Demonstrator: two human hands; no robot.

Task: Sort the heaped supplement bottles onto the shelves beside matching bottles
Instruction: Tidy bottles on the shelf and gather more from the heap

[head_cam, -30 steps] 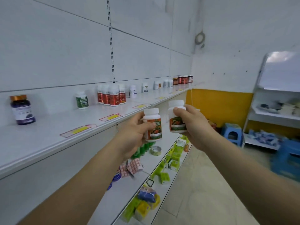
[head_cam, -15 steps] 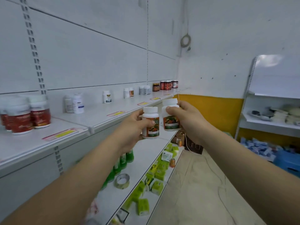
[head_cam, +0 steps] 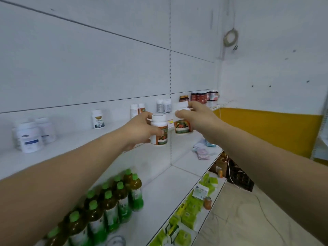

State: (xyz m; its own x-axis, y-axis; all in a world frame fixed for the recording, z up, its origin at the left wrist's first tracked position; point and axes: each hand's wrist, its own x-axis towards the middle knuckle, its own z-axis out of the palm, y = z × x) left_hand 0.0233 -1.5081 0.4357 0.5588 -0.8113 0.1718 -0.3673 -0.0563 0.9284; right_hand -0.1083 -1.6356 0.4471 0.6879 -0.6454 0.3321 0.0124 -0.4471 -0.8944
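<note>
At the left end of the white upper shelf (head_cam: 74, 139), a cluster of squat white plastic jars (head_cam: 32, 137) with pale blue labels stands upright near the back panel; the picture is soft there and their print cannot be read. Farther along the same shelf a single white bottle with a dark label (head_cam: 98, 119) stands alone, then two white bottles with orange labels (head_cam: 137, 110) against the back wall. On the shelf below, a row of brown drink bottles with green caps (head_cam: 113, 197) runs toward the lower left corner. Over the front edge of the upper shelf, the person's left hand (head_cam: 142, 130) is wrapped around the left supplement bottle (head_cam: 159, 130), a smooth white plastic cylinder with a ridged white cap and a glossy orange-and-green label; its long axis is vertical, cap up, label facing the camera. Just beside it, the right hand (head_cam: 197, 116) grips the right supplement bottle (head_cam: 182, 124) from above by its cap and shoulder, fingers closed over the top; this matching bottle is also upright, cap up, its base at about the level of the shelf edge, though whether it touches the shelf cannot be told. Behind the hands stand two grey-labelled white bottles (head_cam: 164, 106), and at the shelf's far right end a group of dark red-labelled jars (head_cam: 199, 97) near the corner wall. Green packets (head_cam: 188, 215) lie along the lowest shelf.
</note>
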